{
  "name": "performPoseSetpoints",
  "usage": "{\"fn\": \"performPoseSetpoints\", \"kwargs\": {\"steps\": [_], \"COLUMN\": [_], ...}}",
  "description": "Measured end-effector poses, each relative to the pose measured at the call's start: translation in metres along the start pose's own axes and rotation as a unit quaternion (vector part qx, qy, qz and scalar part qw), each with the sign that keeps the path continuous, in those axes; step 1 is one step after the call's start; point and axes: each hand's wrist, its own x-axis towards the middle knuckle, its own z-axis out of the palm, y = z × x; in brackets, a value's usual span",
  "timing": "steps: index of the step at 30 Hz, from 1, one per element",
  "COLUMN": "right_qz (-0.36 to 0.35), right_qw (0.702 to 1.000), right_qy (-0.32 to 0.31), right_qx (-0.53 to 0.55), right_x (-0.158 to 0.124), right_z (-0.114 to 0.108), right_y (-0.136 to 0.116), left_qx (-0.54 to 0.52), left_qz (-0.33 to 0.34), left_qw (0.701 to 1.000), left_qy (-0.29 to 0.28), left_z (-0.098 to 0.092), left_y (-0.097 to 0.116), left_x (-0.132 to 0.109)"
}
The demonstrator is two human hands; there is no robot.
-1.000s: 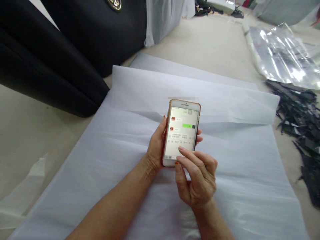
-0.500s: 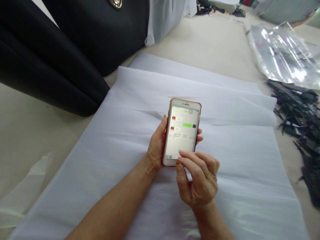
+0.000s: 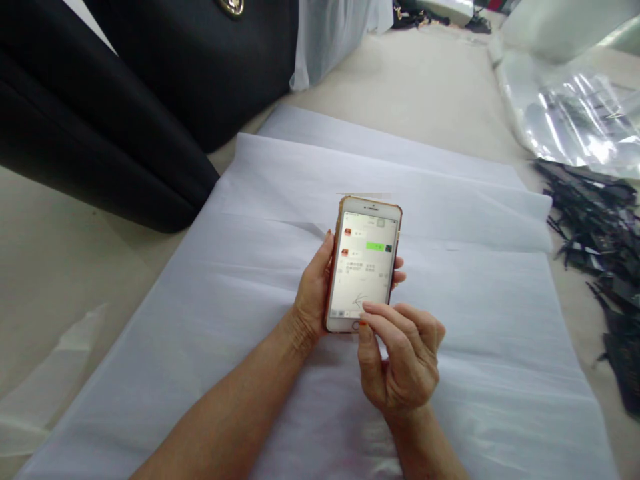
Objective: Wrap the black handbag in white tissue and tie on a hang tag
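A white phone (image 3: 364, 267) in a brownish case shows a lit chat screen with a dark handwritten stroke low on it. My left hand (image 3: 315, 287) is wrapped round the phone from behind, its thumb along the left edge and fingertips at the right edge. Over the phone's lower right part is my right hand (image 3: 403, 353), a fingertip at the screen near the stroke. Its fingers are curled close together and the thumb is near them, with nothing seen between. Both hands are above white sheets (image 3: 480, 300) spread on the table.
Black bags or leather pieces (image 3: 200, 73) stand at the upper left, one with a gold emblem. Clear plastic (image 3: 575, 113) lies at the upper right, with a heap of black strips (image 3: 595, 220) below it. The beige table (image 3: 430, 87) shows behind the sheets.
My right hand has shifted slightly to the right. The stroke on the screen has gained more lines. At the upper right, the pale plastic has changed shape. My left hand and the phone have hardly moved.
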Motion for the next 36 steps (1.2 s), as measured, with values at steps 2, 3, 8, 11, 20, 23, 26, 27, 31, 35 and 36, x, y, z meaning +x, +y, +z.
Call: {"fn": "performPoseSetpoints", "kwargs": {"steps": [2,3,8,11,20,23,26,27,31,35,36], "right_qz": [-0.003,-0.003,0.000,-0.004,0.014,0.007,-0.012,-0.018,-0.031,-0.027,-0.027], "right_qw": [1.000,1.000,1.000,1.000,1.000,1.000,1.000,1.000,0.999,0.999,0.999], "right_qy": [0.001,0.000,-0.006,-0.006,0.005,0.009,0.002,-0.002,-0.013,-0.010,-0.009], "right_qx": [0.000,-0.002,0.007,0.006,0.001,0.007,0.020,0.024,0.033,0.032,0.034], "right_x": [-0.0002,-0.0003,-0.0009,-0.0007,-0.0007,-0.0015,-0.0016,-0.0015,-0.0011,-0.0018,-0.0021], "right_z": [0.0002,0.0003,0.0003,0.0003,-0.0003,-0.0023,-0.0039,-0.0041,-0.0034,-0.0035,-0.0037], "right_y": [0.0001,0.0001,0.0008,0.0010,0.0012,0.0010,-0.0005,-0.0010,-0.0022,-0.0017,-0.0015], "left_qx": [-0.001,-0.002,0.001,0.001,0.002,-0.004,-0.010,-0.012,-0.019,-0.018,-0.016], "left_qz": [-0.001,-0.001,0.002,0.002,0.012,0.021,0.026,0.026,0.029,0.031,0.029], "left_qw": [1.000,1.000,1.000,1.000,1.000,1.000,1.000,1.000,0.999,0.999,0.999], "left_qy": [-0.001,-0.001,-0.010,-0.014,-0.014,-0.009,-0.008,-0.008,-0.008,-0.009,-0.010], "left_z": [-0.0001,-0.0003,-0.0016,-0.0023,-0.0032,-0.0028,-0.0024,-0.0024,-0.0030,-0.0037,-0.0038], "left_y": [0.0000,-0.0001,-0.0001,0.0001,0.0009,0.0018,0.0026,0.0028,0.0028,0.0024,0.0023], "left_x": [0.0000,0.0000,0.0001,0.0003,-0.0001,-0.0004,-0.0004,-0.0003,0.0003,0.0007,0.0008]}}
